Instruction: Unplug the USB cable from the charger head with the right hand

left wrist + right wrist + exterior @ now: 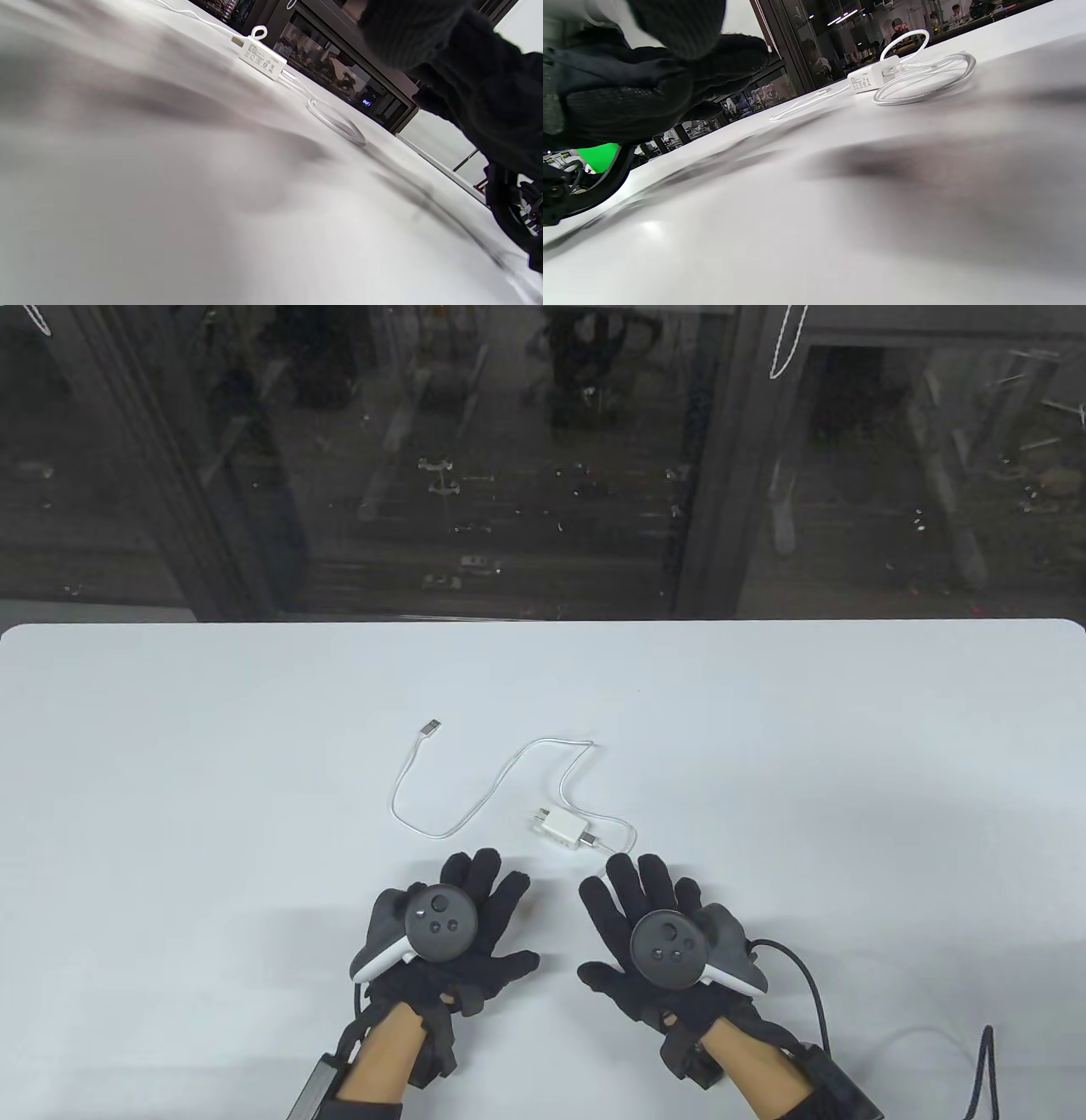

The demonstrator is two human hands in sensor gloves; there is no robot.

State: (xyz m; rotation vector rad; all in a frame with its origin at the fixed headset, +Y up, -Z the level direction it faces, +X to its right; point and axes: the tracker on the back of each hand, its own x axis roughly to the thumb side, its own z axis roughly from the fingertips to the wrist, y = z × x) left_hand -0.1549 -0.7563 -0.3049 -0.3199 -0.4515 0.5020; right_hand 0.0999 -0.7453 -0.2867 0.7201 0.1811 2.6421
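My right hand lies flat on the bench with the fingers spread and nothing in it; my left hand lies the same way beside it, also empty. Just past my right fingertips sits the charger head, a small white block resting on its side, prongs pointing away to the left. The cable is plugged into the end nearest my right hand, at the plug; from there it loops back tightly, crosses behind the charger and trails off in a loose curve to its free end farther up the bench.

I judge both pieces light. The charger looks like smooth, hard plastic and would likely slide if I pulled without bracing it, so my left hand should pin the block. The cable is thin and limp; tugging the cord itself would strain it. I'd pinch the stiff plug shell right at the port and pull straight out along its axis.
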